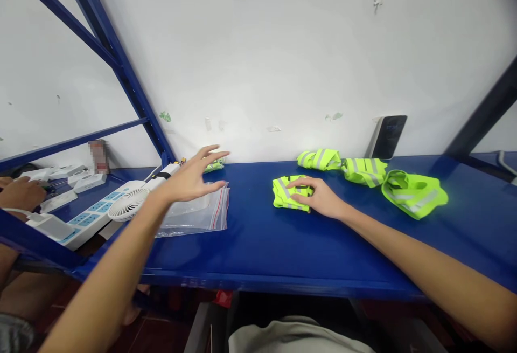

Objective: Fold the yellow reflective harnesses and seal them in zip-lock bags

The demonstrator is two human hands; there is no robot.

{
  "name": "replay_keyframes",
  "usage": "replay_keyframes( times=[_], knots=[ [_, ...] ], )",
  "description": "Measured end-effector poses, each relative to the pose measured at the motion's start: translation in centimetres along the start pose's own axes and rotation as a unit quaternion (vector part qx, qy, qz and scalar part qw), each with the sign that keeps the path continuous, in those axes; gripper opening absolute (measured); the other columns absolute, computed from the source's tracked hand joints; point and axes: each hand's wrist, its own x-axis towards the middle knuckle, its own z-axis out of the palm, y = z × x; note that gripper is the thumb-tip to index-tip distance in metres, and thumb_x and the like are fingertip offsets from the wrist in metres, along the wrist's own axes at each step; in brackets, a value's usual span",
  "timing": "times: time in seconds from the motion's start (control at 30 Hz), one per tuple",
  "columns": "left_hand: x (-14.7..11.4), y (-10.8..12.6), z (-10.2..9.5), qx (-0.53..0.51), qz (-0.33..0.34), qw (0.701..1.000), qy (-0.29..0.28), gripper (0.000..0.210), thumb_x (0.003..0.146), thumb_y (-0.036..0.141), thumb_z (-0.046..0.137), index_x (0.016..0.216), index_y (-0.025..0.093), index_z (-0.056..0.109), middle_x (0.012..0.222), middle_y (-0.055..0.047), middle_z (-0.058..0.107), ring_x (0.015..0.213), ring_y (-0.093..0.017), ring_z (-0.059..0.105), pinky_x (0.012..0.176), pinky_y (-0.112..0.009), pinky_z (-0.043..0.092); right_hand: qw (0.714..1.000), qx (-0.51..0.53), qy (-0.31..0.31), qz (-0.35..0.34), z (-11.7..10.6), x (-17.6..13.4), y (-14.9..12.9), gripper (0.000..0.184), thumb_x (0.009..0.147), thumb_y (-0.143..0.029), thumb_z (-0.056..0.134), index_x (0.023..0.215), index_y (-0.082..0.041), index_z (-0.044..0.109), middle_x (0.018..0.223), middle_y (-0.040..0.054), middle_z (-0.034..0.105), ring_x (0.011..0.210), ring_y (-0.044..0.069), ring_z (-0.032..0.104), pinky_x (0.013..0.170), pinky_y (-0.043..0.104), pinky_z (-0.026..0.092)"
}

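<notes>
My right hand (319, 196) rests over a folded neon-yellow reflective strap bundle (285, 192) lying on the blue table (258, 245), its thumb and fingers closed on the right side of it. Raised above a stack of clear zip bags (214, 210), my left hand (196, 175) has its fingers spread and holds nothing. Behind that hand, a small packed green-yellow bundle (215, 164) is partly hidden. Further right lie more yellow reflective bundles: a rolled one (319, 159), one beside it (364, 171), and a looser one (415, 194).
A phone (392, 136) leans on the white wall at the back right. To the left are a white power strip (95, 213), a small fan (128, 205) and a blue metal frame (117, 67). Another person's hand (20, 194) is among white boxes (89, 181) at far left.
</notes>
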Motion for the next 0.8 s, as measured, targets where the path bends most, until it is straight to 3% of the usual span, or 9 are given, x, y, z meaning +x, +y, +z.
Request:
replay_keyframes(
  times=[0.1, 0.17, 0.23, 0.3, 0.37, 0.5, 0.6, 0.67, 0.8],
  knots=[
    [-2.8, -4.4, -0.8, 0.067, -0.085, 0.985, -0.137, 0.111, 0.065, 0.068, 0.071, 0.155, 0.027, 0.022, 0.162, -0.017, 0.017, 0.146, -0.043, 0.025, 0.110, -0.060, 0.033, 0.999, 0.012, 0.019, 0.027, 0.5, 0.2, 0.0, 0.034, 0.079, -0.039, 0.067, 0.108, -0.022, 0.073, 0.121, 0.0100, 0.064, 0.060, 0.016, 0.063, 0.051, 0.033, 0.053],
    [-3.7, -6.3, 0.2, 0.067, -0.108, 0.971, -0.204, 0.115, 0.063, 0.069, 0.071, 0.155, 0.024, 0.021, 0.159, -0.018, 0.027, 0.144, -0.044, 0.028, 0.108, -0.062, 0.033, 0.999, -0.009, 0.050, -0.001, 0.6, 0.4, 0.0, 0.029, 0.078, -0.035, 0.068, 0.102, -0.022, 0.075, 0.113, 0.0086, 0.068, 0.081, 0.022, 0.067, 0.070, 0.036, 0.056],
    [-3.9, -7.3, 1.4, 0.047, -0.125, 0.967, -0.217, 0.104, 0.068, 0.067, 0.069, 0.153, 0.023, 0.028, 0.154, -0.016, 0.040, 0.139, -0.041, 0.038, 0.105, -0.060, 0.038, 0.995, -0.024, 0.087, -0.031, 0.5, 0.6, 0.2, 0.024, 0.078, -0.033, 0.069, 0.098, -0.022, 0.075, 0.106, 0.0069, 0.071, 0.099, 0.026, 0.066, 0.089, 0.040, 0.052],
    [-3.6, -7.8, 2.3, 0.019, -0.117, 0.973, -0.200, 0.095, 0.071, 0.064, 0.068, 0.150, 0.021, 0.035, 0.148, -0.013, 0.048, 0.133, -0.037, 0.048, 0.103, -0.053, 0.043, 0.991, -0.023, 0.121, -0.048, 0.0, 0.7, 0.3, 0.024, 0.079, -0.033, 0.069, 0.099, -0.022, 0.075, 0.105, 0.0061, 0.072, 0.104, 0.026, 0.065, 0.096, 0.042, 0.048],
    [-3.1, -8.0, 2.4, 0.002, -0.097, 0.982, -0.163, 0.092, 0.072, 0.062, 0.068, 0.148, 0.020, 0.038, 0.146, -0.013, 0.050, 0.129, -0.034, 0.052, 0.103, -0.049, 0.044, 0.987, -0.010, 0.150, -0.055, -0.4, 0.7, 0.3, 0.024, 0.079, -0.034, 0.068, 0.099, -0.022, 0.075, 0.107, 0.0067, 0.072, 0.101, 0.026, 0.066, 0.092, 0.041, 0.052],
    [-2.0, -7.0, 1.5, -0.001, -0.057, 0.998, -0.032, 0.096, 0.071, 0.064, 0.069, 0.151, 0.025, 0.033, 0.151, -0.011, 0.043, 0.135, -0.035, 0.044, 0.111, -0.053, 0.036, 0.985, 0.062, 0.160, -0.005, -0.9, 0.5, -0.4, 0.032, 0.077, -0.041, 0.070, 0.102, -0.022, 0.075, 0.121, 0.0093, 0.067, 0.062, 0.017, 0.065, 0.052, 0.035, 0.058],
    [-0.5, -3.9, 1.0, -0.010, 0.015, 0.998, 0.053, 0.096, 0.070, 0.060, 0.073, 0.151, 0.027, 0.032, 0.151, -0.009, 0.041, 0.137, -0.032, 0.041, 0.115, -0.051, 0.032, 0.984, 0.105, 0.143, 0.017, -1.0, 0.4, -1.1, 0.036, 0.075, -0.043, 0.071, 0.103, -0.020, 0.074, 0.126, 0.0103, 0.065, 0.049, 0.011, 0.057, 0.037, 0.031, 0.053],
    [1.1, -1.2, 1.3, -0.010, 0.082, 0.995, 0.053, 0.093, 0.070, 0.055, 0.075, 0.149, 0.029, 0.035, 0.150, -0.009, 0.040, 0.137, -0.030, 0.041, 0.115, -0.047, 0.033, 0.983, 0.112, 0.143, 0.015, -1.2, 0.5, -1.2, 0.036, 0.075, -0.042, 0.072, 0.103, -0.019, 0.074, 0.122, 0.0104, 0.067, 0.046, 0.010, 0.055, 0.036, 0.029, 0.052],
    [4.6, 3.2, 4.2, -0.016, 0.202, 0.975, 0.085, 0.089, 0.071, 0.049, 0.074, 0.149, 0.029, 0.036, 0.149, -0.011, 0.040, 0.136, -0.031, 0.041, 0.114, -0.048, 0.034, 0.980, 0.105, 0.166, 0.023, -2.0, 0.8, -0.1, 0.037, 0.074, -0.043, 0.071, 0.103, -0.018, 0.073, 0.116, 0.0100, 0.069, 0.038, 0.006, 0.051, 0.034, 0.027, 0.049]
  ],
)
